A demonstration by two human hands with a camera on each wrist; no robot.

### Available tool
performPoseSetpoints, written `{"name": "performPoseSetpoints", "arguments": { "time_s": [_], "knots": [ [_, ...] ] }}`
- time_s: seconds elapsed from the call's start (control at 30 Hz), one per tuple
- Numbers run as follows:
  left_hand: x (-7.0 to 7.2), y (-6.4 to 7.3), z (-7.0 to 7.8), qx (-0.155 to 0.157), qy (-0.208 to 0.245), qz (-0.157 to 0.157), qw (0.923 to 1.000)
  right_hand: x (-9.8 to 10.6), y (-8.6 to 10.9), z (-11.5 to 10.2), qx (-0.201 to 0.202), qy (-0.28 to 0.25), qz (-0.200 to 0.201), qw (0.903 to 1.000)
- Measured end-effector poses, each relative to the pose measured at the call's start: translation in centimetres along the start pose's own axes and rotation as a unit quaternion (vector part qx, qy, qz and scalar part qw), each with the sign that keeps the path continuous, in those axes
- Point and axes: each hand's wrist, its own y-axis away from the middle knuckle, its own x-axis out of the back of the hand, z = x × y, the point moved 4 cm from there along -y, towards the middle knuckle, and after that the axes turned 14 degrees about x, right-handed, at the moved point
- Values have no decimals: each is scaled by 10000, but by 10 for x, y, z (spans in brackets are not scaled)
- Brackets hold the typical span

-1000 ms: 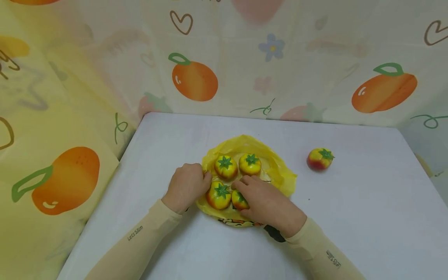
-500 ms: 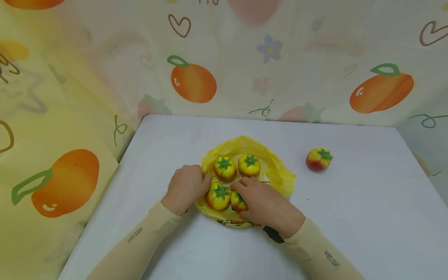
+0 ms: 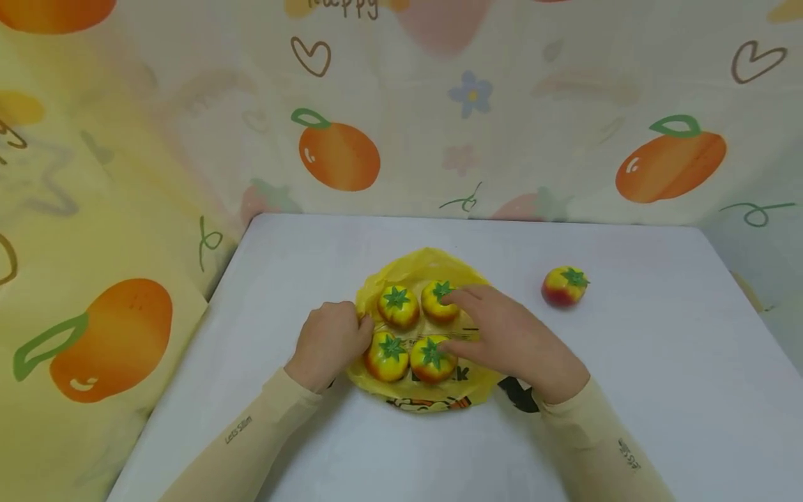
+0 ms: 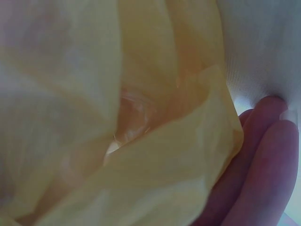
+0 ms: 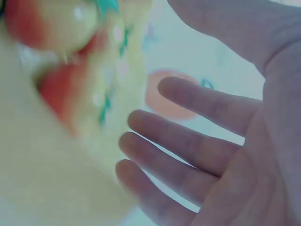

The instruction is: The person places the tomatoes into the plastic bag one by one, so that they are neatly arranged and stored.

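Observation:
A yellow plastic bag [image 3: 426, 259] lies spread on the table with its mouth upward. Several yellow-and-red, tomato-like fruits with green star-shaped leaves sit in it, among them a front fruit [image 3: 433, 366] and a back-left fruit [image 3: 398, 314]. My left hand [image 3: 329, 341] pinches the bag's left rim; in the left wrist view, bag film [image 4: 160, 183] hides part of its fingers [image 4: 273, 165]. Over the bag's right side is my right hand [image 3: 514, 338], fingers spread and holding nothing. The right wrist view shows that palm [image 5: 268, 141] beside blurred fruits [image 5: 66, 99].
One more such fruit [image 3: 564, 287] stands on the white table [image 3: 659, 348], right of the bag. Behind and to the left hang cloths [image 3: 408, 160] printed with oranges, hearts and flowers. A black item [image 3: 519, 395] shows under my right wrist.
My right hand has let go of the front-right fruit and moved up and right, uncovering it. The left hand keeps its hold on the rim. The head view has shifted slightly.

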Motion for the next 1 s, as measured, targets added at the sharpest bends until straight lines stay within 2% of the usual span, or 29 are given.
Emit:
{"name": "performPoseSetpoints", "arguments": {
  "time_s": [0.2, 0.47, 0.7, 1.0],
  "knots": [
    [-1, 0, -1, 41, 29, -59, 10000, 29, 15, 30, -318, -102, 644, 9974],
    [0, 1, 1, 22, 20, -54, 10000, 51, 37, 78, -1039, -115, 1016, 9893],
    [-1, 1, 1, -91, -29, 50, 9999, 55, 54, 115, -1533, -40, 1293, 9797],
    [-1, 0, 0, -171, -10, 155, 9997, 50, 62, 144, -1885, 2, 1277, 9737]
  ]
}}
